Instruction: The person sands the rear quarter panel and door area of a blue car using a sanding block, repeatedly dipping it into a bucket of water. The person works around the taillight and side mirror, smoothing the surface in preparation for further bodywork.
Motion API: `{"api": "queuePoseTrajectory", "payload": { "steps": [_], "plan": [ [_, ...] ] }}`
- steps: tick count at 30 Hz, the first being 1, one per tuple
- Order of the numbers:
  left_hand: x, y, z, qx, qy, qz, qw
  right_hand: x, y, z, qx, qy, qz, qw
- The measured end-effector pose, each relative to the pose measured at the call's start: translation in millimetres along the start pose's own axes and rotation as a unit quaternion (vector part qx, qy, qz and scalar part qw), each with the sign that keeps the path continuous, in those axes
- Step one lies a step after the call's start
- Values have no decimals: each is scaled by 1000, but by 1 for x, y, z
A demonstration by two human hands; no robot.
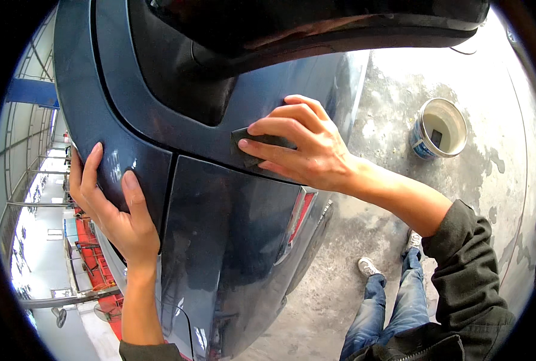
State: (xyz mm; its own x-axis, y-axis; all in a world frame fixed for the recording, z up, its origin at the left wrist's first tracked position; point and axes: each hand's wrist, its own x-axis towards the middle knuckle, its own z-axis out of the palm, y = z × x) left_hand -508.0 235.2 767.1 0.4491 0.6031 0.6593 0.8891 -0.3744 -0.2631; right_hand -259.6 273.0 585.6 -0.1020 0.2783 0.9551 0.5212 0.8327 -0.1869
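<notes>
A dark blue car body [220, 228] lies under both of my hands. My right hand [310, 144] presses a dark grey piece of sandpaper [239, 144] flat against the panel, just below the black mirror base [183, 90]. Its fingers are bent over the sheet and partly cover it. Across the panel seam to the left, my left hand [120, 210] rests on the bodywork with its fingers apart, holding nothing. White glints show on the paint beside its fingertips.
A black side mirror [328, 30] juts over the panel at the top. On the wet-patched concrete floor to the right stands a bucket [421, 144] with a dark rectangular piece inside. A red and white light strip [298, 219] sits low on the car. Red equipment [93, 253] stands at far left.
</notes>
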Motion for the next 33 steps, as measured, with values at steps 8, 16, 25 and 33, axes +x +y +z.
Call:
{"api": "queuePoseTrajectory", "payload": {
  "steps": [8, 16, 25, 33],
  "plan": [
    [-2, -1, -3, -2, -13, -5, 1000, 7, -1, 2, -29, 4, -10, 1000],
    [-1, 0, -3, -3, -15, -6, 1000, 22, 3, 5, 11, 7, -24, 1000],
    [0, 2, -4, -2, -11, -3, 1000, 37, 2, 3, 55, -23, 13, 998],
    [-2, 1, -4, 3, -15, -10, 1000, 42, 32, -11, 18, -58, -60, 996]
  ]
}}
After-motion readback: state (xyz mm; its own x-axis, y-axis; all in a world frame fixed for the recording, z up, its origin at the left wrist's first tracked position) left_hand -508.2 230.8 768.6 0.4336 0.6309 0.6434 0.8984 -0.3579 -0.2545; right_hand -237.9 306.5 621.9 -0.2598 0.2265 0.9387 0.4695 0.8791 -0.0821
